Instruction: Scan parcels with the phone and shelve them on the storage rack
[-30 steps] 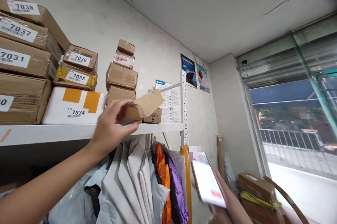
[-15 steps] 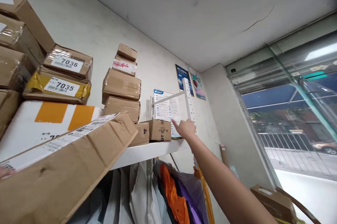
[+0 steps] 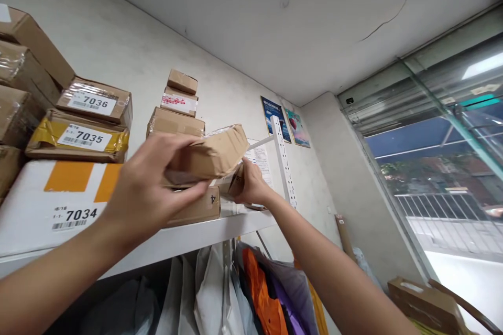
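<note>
My left hand point(image 3: 145, 188) is closed around a brown taped parcel point(image 3: 214, 154), held just above the white shelf point(image 3: 204, 238). Further right, my right hand point(image 3: 251, 184) grips a small cardboard box point(image 3: 234, 183) standing on the shelf beside the white upright post point(image 3: 283, 162). Under the held parcel lies a flat box marked with a 4 point(image 3: 198, 209). Behind it rises a stack of brown boxes point(image 3: 178, 104).
Numbered boxes 7034 point(image 3: 58, 204), 7035 point(image 3: 78, 138) and 7036 point(image 3: 96, 104) fill the shelf's left. Grey, orange and purple mail bags point(image 3: 255, 298) hang under the shelf. Posters point(image 3: 277, 115) are on the wall. Cardboard boxes point(image 3: 426, 306) sit by the window at right.
My left hand has carried the parcel from close to the camera up to the shelf. My right hand moved from the paper at the post onto the small box.
</note>
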### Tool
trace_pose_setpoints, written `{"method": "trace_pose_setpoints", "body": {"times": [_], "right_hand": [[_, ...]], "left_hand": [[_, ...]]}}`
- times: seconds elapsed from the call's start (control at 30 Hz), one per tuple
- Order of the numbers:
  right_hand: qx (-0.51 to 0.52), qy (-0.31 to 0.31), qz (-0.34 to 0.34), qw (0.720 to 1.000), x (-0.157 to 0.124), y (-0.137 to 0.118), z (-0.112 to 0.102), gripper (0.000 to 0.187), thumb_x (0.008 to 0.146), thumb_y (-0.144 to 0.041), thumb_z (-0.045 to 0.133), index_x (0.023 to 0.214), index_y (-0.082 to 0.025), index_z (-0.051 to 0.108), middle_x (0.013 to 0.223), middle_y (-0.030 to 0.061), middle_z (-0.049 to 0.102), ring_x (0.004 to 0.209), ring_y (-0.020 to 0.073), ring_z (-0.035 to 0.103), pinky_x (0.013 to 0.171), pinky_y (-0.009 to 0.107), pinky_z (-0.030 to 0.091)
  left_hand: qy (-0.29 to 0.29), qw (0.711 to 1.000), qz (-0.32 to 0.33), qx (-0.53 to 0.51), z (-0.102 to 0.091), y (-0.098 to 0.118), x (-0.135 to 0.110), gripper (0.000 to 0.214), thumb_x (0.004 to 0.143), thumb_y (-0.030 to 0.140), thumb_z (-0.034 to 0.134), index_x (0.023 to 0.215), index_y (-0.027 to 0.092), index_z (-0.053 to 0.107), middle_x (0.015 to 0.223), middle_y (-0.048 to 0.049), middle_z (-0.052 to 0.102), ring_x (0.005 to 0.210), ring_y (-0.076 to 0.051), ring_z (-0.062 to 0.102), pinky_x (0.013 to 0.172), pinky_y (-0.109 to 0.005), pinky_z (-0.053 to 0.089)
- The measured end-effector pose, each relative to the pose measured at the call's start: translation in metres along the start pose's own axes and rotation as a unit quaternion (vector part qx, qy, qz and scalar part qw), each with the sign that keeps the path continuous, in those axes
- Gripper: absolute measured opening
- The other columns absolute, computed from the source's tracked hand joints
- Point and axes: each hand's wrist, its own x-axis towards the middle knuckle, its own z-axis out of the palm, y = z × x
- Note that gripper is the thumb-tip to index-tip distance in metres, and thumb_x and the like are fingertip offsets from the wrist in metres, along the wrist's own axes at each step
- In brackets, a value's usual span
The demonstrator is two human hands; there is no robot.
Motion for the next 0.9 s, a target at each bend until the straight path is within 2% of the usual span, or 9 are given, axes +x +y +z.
{"method": "trace_pose_setpoints", "body": {"times": [0.1, 0.2, 0.3, 0.4, 0.47, 0.53, 0.6, 0.7, 0.9], "right_hand": [[-0.014, -0.065, -0.173, 0.983, -0.005, 0.010, -0.011, 0.120, 0.036, -0.006, 0.081, 0.140, -0.015, 0.023, 0.134, 0.0152, 0.045, 0.126, 0.0359, 0.036, 0.113, 0.053, 0.012], [0.012, -0.097, -0.236, 0.967, -0.016, 0.014, -0.015, 0.122, 0.040, -0.018, 0.087, 0.141, -0.016, 0.019, 0.141, 0.0171, 0.039, 0.130, 0.0332, 0.034, 0.113, 0.051, 0.018], [0.058, -0.048, -0.189, 0.979, -0.032, 0.016, -0.014, 0.122, 0.048, -0.040, 0.089, 0.141, -0.015, 0.014, 0.148, 0.0181, 0.027, 0.137, 0.0293, 0.025, 0.114, 0.044, 0.023], [0.096, 0.043, -0.053, 0.993, -0.048, 0.016, -0.006, 0.099, 0.060, -0.047, 0.082, 0.132, -0.008, 0.028, 0.136, 0.0257, 0.038, 0.128, 0.0380, 0.036, 0.105, 0.055, 0.033], [0.134, 0.054, 0.003, 0.989, -0.056, 0.014, 0.003, 0.081, 0.066, -0.045, 0.078, 0.126, -0.010, 0.035, 0.124, 0.0222, 0.051, 0.116, 0.0367, 0.048, 0.095, 0.055, 0.043], [0.178, 0.040, 0.008, 0.983, -0.059, 0.011, 0.010, 0.076, 0.067, -0.042, 0.078, 0.125, -0.018, 0.036, 0.123, 0.0138, 0.056, 0.112, 0.0299, 0.053, 0.093, 0.046, 0.047], [0.205, 0.039, 0.005, 0.978, -0.059, 0.006, 0.016, 0.082, 0.062, -0.037, 0.082, 0.126, -0.021, 0.035, 0.127, 0.0102, 0.054, 0.116, 0.0268, 0.051, 0.097, 0.041, 0.045], [0.219, 0.051, 0.021, 0.974, -0.056, 0.002, 0.023, 0.087, 0.058, -0.036, 0.084, 0.127, -0.017, 0.034, 0.130, 0.0129, 0.051, 0.119, 0.0279, 0.048, 0.098, 0.042, 0.043], [0.196, 0.075, 0.033, 0.977, -0.060, -0.002, 0.034, 0.086, 0.063, -0.041, 0.081, 0.131, -0.020, 0.033, 0.129, 0.0081, 0.053, 0.116, 0.0233, 0.050, 0.096, 0.033, 0.045]], "left_hand": [[-0.059, 0.998, 0.011, 0.006, 0.042, 0.009, 0.033, 0.049, 0.073, 0.031, 0.068, 0.118, 0.021, 0.052, 0.106, -0.0036, 0.057, 0.099, -0.019, 0.056, 0.088, -0.032, 0.048], [-0.128, 0.991, -0.013, 0.038, 0.086, 0.010, 0.053, 0.049, 0.074, 0.029, 0.067, 0.119, 0.019, 0.053, 0.107, -0.0071, 0.056, 0.102, -0.022, 0.054, 0.090, -0.035, 0.046], [-0.212, 0.973, -0.033, 0.080, 0.124, 0.011, 0.063, 0.046, 0.073, 0.028, 0.066, 0.117, 0.020, 0.055, 0.105, -0.0081, 0.056, 0.103, -0.026, 0.053, 0.087, -0.035, 0.047], [-0.316, 0.941, -0.055, 0.112, 0.148, 0.010, 0.067, 0.045, 0.072, 0.034, 0.065, 0.114, 0.021, 0.058, 0.105, -0.0089, 0.059, 0.100, -0.027, 0.056, 0.081, -0.034, 0.048], [-0.380, 0.914, -0.072, 0.125, 0.156, 0.009, 0.067, 0.048, 0.068, 0.038, 0.067, 0.112, 0.022, 0.060, 0.106, -0.0092, 0.061, 0.097, -0.027, 0.059, 0.077, -0.032, 0.049], [-0.419, 0.893, -0.077, 0.142, 0.157, 0.007, 0.066, 0.050, 0.065, 0.042, 0.068, 0.111, 0.022, 0.062, 0.106, -0.0098, 0.063, 0.097, -0.027, 0.060, 0.075, -0.032, 0.050], [-0.432, 0.884, -0.071, 0.160, 0.155, 0.006, 0.065, 0.051, 0.067, 0.045, 0.065, 0.113, 0.022, 0.061, 0.107, -0.0111, 0.064, 0.099, -0.029, 0.060, 0.076, -0.033, 0.049], [-0.451, 0.870, -0.079, 0.182, 0.151, 0.006, 0.065, 0.053, 0.070, 0.040, 0.062, 0.121, 0.026, 0.057, 0.111, -0.0120, 0.063, 0.100, -0.030, 0.060, 0.078, -0.035, 0.049], [-0.459, 0.859, -0.095, 0.207, 0.152, 0.009, 0.062, 0.057, 0.074, 0.038, 0.061, 0.128, 0.023, 0.051, 0.115, -0.0155, 0.059, 0.108, -0.033, 0.055, 0.081, -0.038, 0.048]]}}
